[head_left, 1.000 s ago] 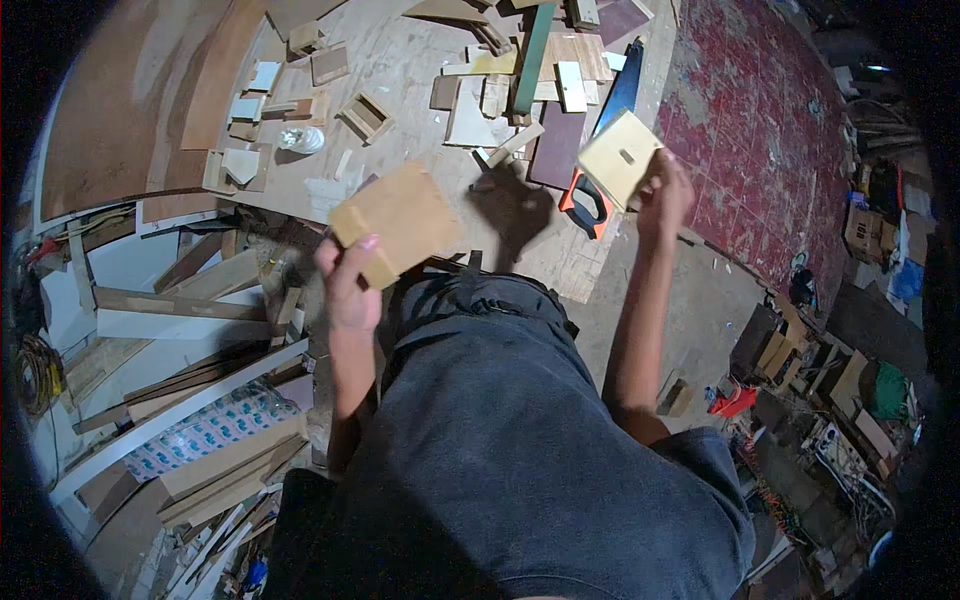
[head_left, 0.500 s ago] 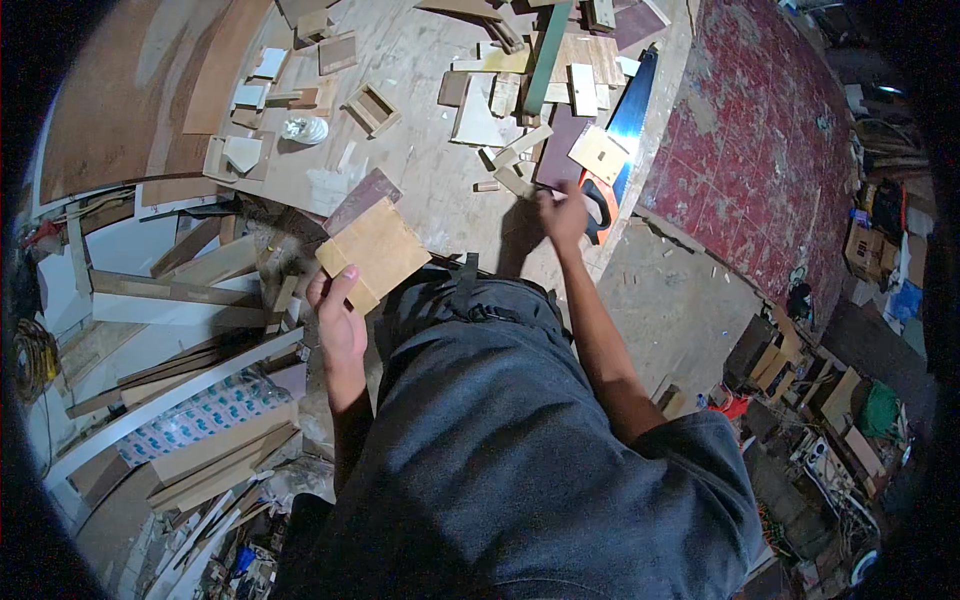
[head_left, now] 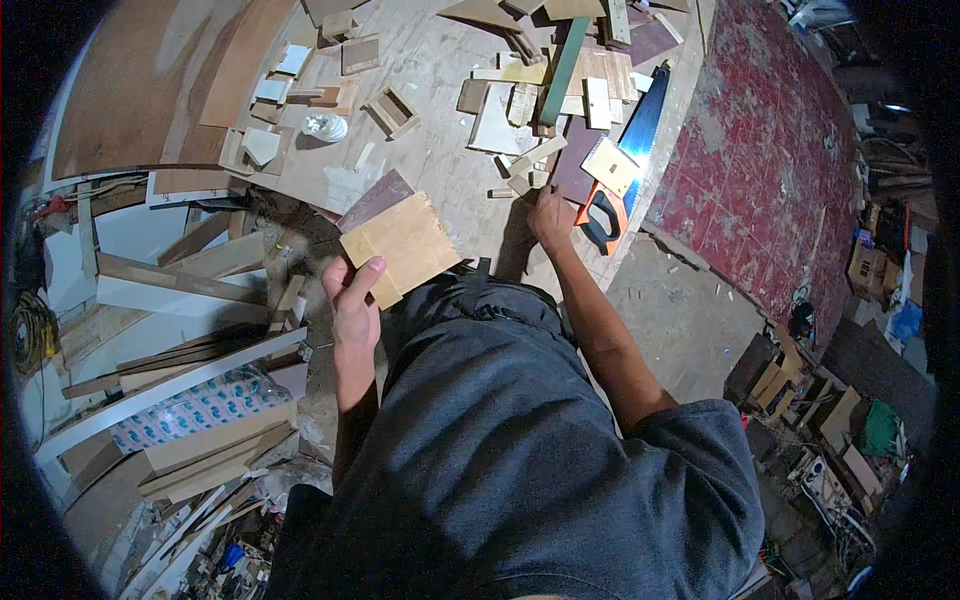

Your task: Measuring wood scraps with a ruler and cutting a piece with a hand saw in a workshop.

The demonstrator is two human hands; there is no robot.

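Note:
My left hand point(head_left: 353, 300) is closed on a flat, light-coloured wooden board point(head_left: 415, 240), thumb on top, with a narrow strip along its near-left side. The board is held at the table's front edge, partly over a dark purplish board point(head_left: 377, 198). My right hand point(head_left: 552, 218) is low over the table, fingers curled together and pointing down; whatever is in them is hidden. Just beyond its fingertips lie small wood offcuts point(head_left: 519, 184) and a purplish panel point(head_left: 574, 165). To its right rests a handsaw point(head_left: 612, 212) with an orange and black handle, a small pale wooden plate point(head_left: 611, 167) lying across it.
Wood pieces and a long green strip point(head_left: 565, 72) are piled at the table's far side. A small open wooden box point(head_left: 391, 112) and a white roll point(head_left: 324, 127) stand farther left. Planks point(head_left: 180, 283) fill the floor at left; a red sheet point(head_left: 755, 150) spreads at right.
My right hand has moved left, away from the saw handle, down toward the small offcuts. My left hand still holds the board, now slightly farther right in view. The whole view has shifted a little.

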